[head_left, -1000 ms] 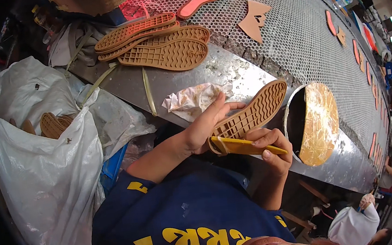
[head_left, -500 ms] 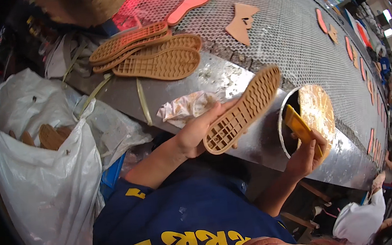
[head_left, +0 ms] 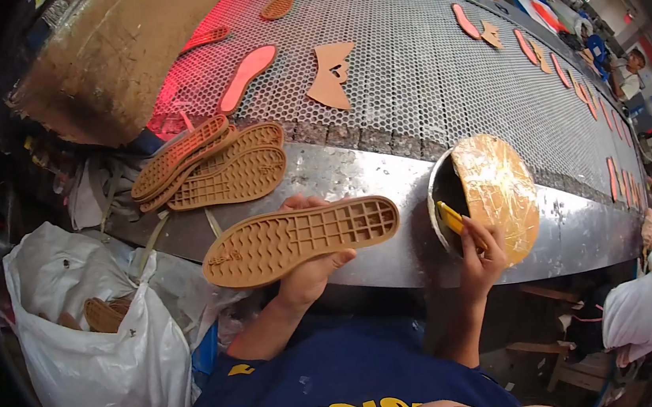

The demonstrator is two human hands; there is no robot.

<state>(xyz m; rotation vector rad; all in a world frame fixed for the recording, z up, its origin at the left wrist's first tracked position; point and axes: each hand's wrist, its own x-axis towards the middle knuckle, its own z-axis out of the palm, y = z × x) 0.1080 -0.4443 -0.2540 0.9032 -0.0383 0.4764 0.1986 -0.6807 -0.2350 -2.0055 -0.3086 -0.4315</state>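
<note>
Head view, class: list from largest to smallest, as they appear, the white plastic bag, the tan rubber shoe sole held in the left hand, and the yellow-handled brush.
1. White plastic bag, nearer the camera, so this is unsure.
2. Tan rubber shoe sole in the left hand.
3. Yellow-handled brush, partly hidden by the right hand.

The left hand (head_left: 309,273) is now holding the sole (head_left: 300,240) flat and lengthwise, tread up, out over the near edge of the surface (head_left: 354,173); a second ago it was tilting up toward the can (head_left: 453,206) with the brush (head_left: 455,222) working on it near the heel. The right hand (head_left: 481,255) is now dipping the brush inside the can, having left the sole half a second ago.
</note>
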